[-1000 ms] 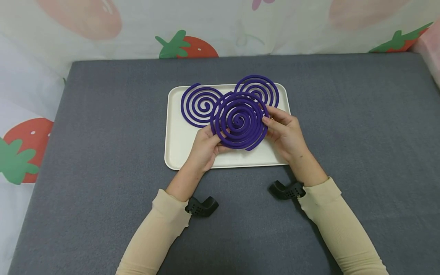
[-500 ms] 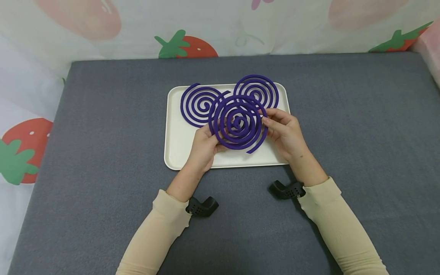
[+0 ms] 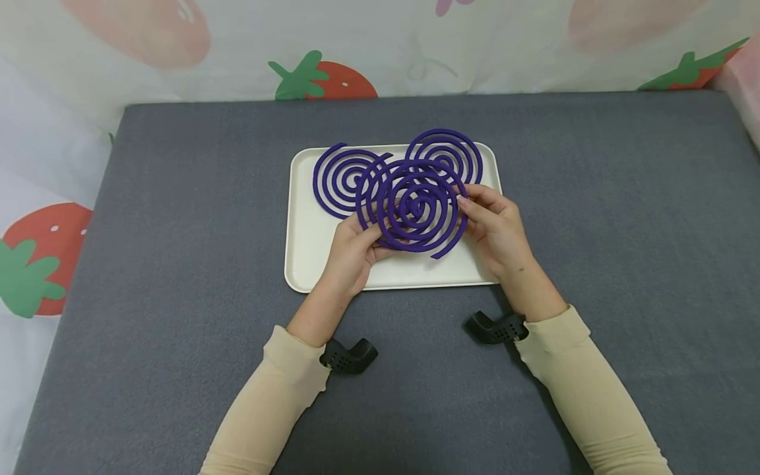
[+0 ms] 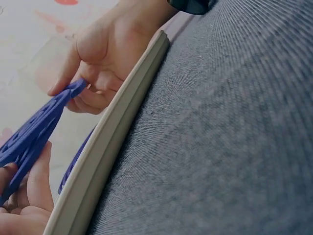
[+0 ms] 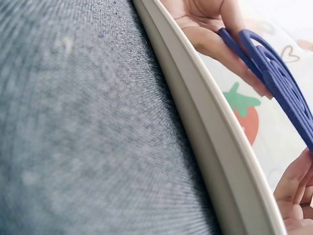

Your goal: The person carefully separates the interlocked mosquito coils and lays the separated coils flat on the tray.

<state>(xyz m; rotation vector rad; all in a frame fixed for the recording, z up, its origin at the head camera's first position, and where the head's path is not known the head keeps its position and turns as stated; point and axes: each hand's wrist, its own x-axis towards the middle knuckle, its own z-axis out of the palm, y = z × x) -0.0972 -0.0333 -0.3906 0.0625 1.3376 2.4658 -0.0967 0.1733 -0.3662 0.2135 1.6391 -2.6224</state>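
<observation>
Over the tray, two overlapping purple mosquito coils (image 3: 414, 210) are held tilted between both hands. My left hand (image 3: 350, 254) grips their left edge, thumb in front and fingers partly hidden behind. At the right edge, my right hand (image 3: 493, 224) pinches the rim between thumb and fingers. In the left wrist view, the held coils (image 4: 41, 120) appear edge-on, layered with a small gap. Two more spirals lie on the white tray (image 3: 315, 264): a left coil (image 3: 317, 188) and a back right coil (image 3: 439, 131), both partly covered by the held ones.
Grey cloth covers the table (image 3: 178, 264) under the tray. A white curtain with strawberry prints (image 3: 344, 80) hangs behind its far edge. Each wrist wears a black camera mount (image 3: 350, 357).
The two held coils have slid apart sideways, from nearly stacked to clearly offset, one leftward and one rightward. Both hands stay almost in place.
</observation>
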